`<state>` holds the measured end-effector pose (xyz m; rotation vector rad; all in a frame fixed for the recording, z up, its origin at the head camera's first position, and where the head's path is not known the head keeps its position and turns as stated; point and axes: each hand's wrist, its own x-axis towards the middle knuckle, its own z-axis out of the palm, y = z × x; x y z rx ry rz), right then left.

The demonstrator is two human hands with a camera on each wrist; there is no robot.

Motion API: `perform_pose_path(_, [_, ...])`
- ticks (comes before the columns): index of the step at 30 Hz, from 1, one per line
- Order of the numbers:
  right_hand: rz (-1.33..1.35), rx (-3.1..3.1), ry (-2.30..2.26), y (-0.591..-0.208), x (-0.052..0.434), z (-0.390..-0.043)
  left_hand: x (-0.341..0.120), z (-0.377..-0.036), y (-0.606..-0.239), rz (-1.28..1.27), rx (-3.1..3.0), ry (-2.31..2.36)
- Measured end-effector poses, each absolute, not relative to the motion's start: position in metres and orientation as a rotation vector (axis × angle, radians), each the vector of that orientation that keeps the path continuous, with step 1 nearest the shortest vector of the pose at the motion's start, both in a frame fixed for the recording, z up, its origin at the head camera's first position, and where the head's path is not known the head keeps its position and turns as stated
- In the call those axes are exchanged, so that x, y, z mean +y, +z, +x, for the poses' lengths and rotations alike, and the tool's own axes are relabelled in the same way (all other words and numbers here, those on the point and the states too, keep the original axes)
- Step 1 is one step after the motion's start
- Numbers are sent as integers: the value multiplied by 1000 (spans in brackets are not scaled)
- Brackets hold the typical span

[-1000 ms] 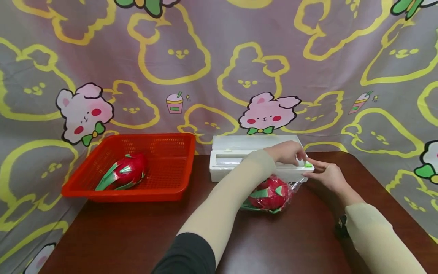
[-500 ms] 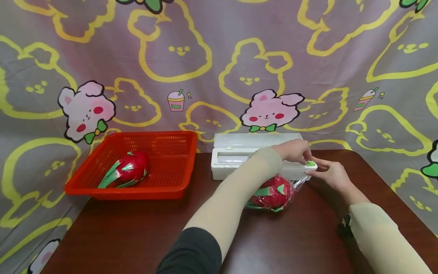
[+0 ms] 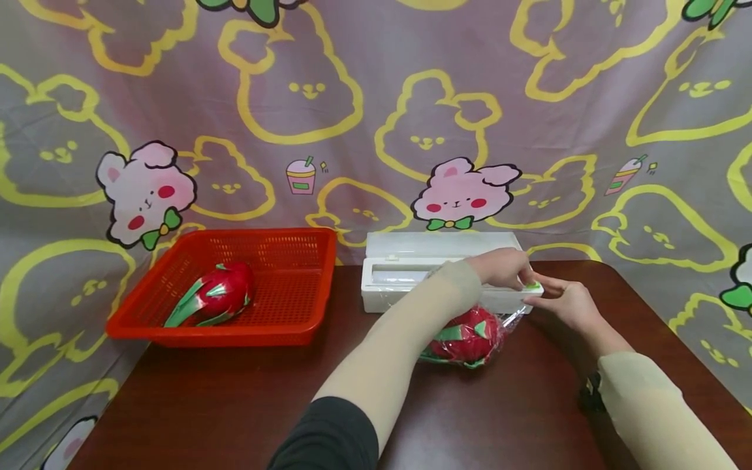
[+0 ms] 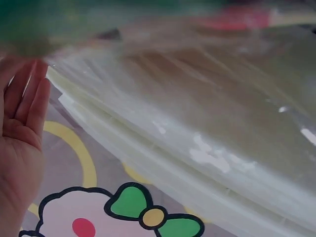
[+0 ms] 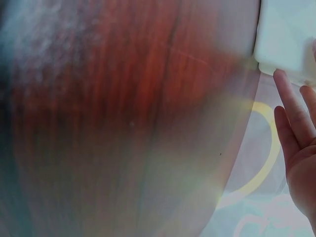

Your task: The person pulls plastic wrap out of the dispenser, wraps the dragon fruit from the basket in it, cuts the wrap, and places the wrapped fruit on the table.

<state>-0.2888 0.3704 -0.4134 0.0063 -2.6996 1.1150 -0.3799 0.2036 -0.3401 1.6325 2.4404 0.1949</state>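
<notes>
A white cling film dispenser (image 3: 382, 297) stands on the table with its lid raised. At its right end my left hand (image 3: 504, 267) pinches the small green slide cutter (image 3: 533, 285), its fingertips pointing down. My right hand (image 3: 571, 303) holds that same end, thumb in front and fingers behind. Below the left forearm lies a red dragon fruit (image 3: 467, 338) wrapped in clear film, partly hidden by the arm. A strip of cling film (image 3: 512, 318) runs from the fruit up to the dispenser. In the left wrist view the film (image 4: 212, 153) stretches close to the lens.
An orange-red plastic basket (image 3: 282, 338) on the left holds another dragon fruit (image 3: 226, 294) with green scales. The brown wooden table (image 3: 235, 405) ends at a cartoon-printed curtain (image 3: 352, 85) behind the dispenser.
My left hand has shifted slightly right and down, and its fingertips now cover part of the green cutter. The right hand keeps its hold on the dispenser's end. The wrapped fruit lies much as before.
</notes>
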Motion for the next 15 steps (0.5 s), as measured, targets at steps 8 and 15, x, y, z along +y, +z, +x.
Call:
perform_pose_path(8, [10, -2721, 1193, -414, 373, -289, 197, -381, -345, 1679, 2412, 228])
perform_pose_path(15, [-15, -2758, 1257, -412, 374, -291, 197, -380, -343, 1603, 2457, 263])
